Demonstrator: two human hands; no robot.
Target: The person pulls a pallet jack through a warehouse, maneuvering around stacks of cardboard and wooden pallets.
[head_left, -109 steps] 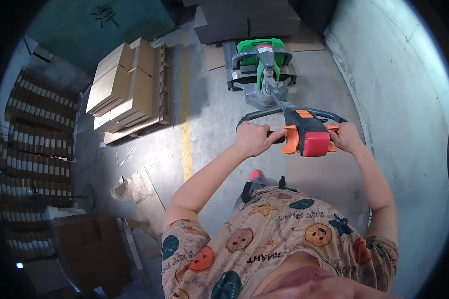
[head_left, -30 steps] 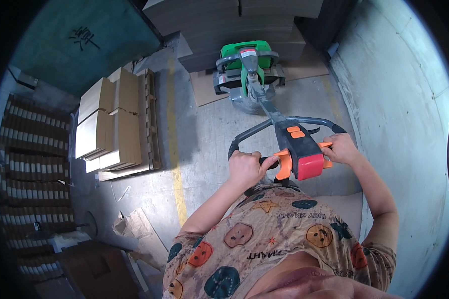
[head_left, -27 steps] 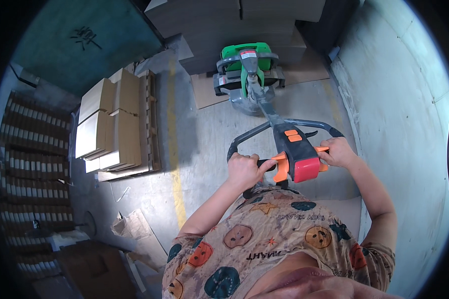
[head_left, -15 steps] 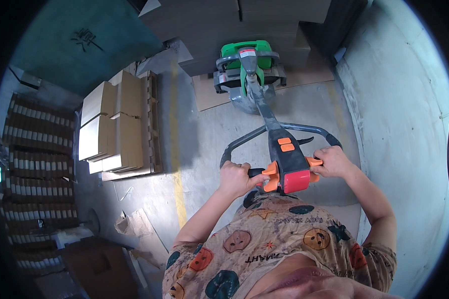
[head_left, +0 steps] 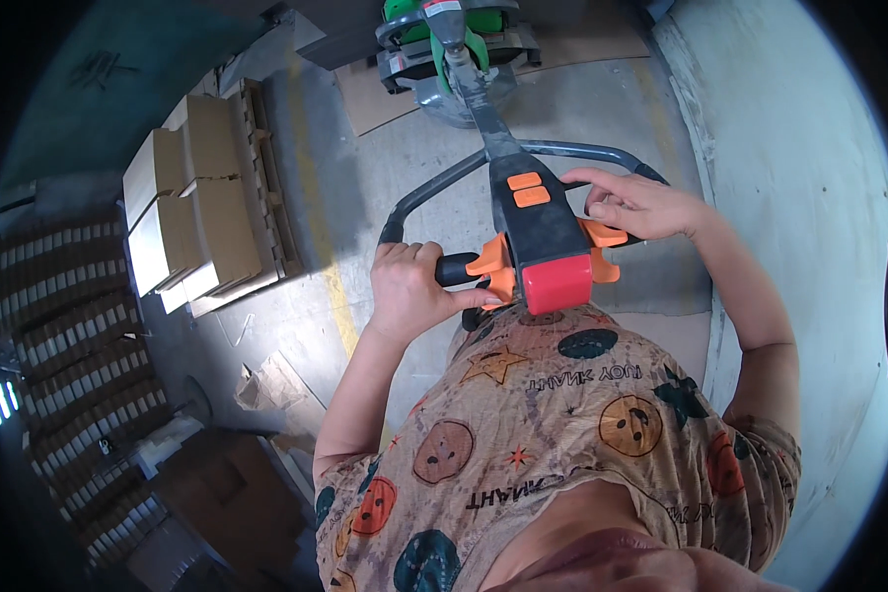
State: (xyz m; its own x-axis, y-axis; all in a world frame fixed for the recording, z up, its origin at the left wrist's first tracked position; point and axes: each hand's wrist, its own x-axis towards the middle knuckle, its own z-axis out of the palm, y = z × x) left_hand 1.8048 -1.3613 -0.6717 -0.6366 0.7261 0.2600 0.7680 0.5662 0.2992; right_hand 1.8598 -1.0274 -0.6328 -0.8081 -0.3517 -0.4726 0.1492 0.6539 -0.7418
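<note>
An electric pallet truck's control handle (head_left: 543, 212), dark grey with a red end block (head_left: 557, 284), orange buttons and orange thumb paddles, stands in front of my body. My left hand (head_left: 409, 286) is closed round its left black grip, the thumb at the lower orange paddle (head_left: 498, 286). On the other side my right hand (head_left: 646, 205) lies over the right grip. Its index finger reaches forward to a black lever beside the handle, with the thumb above the right orange paddle (head_left: 602, 234). The other right fingers are partly hidden. The truck's green and grey body (head_left: 464, 59) is farther ahead.
To the left, flat cardboard bundles (head_left: 207, 217) lie on a wooden pallet (head_left: 266, 178). Stacked brown-and-white bundles (head_left: 69, 306) fill the far left. A pale wall (head_left: 789, 197) runs along my right. Cardboard sheets (head_left: 365, 99) lie under the truck; a yellow line (head_left: 316, 217) marks the floor.
The handle and truck now appear higher and farther left in view. My right index finger has stretched from the grip toward the black lever; my left hand keeps its hold.
</note>
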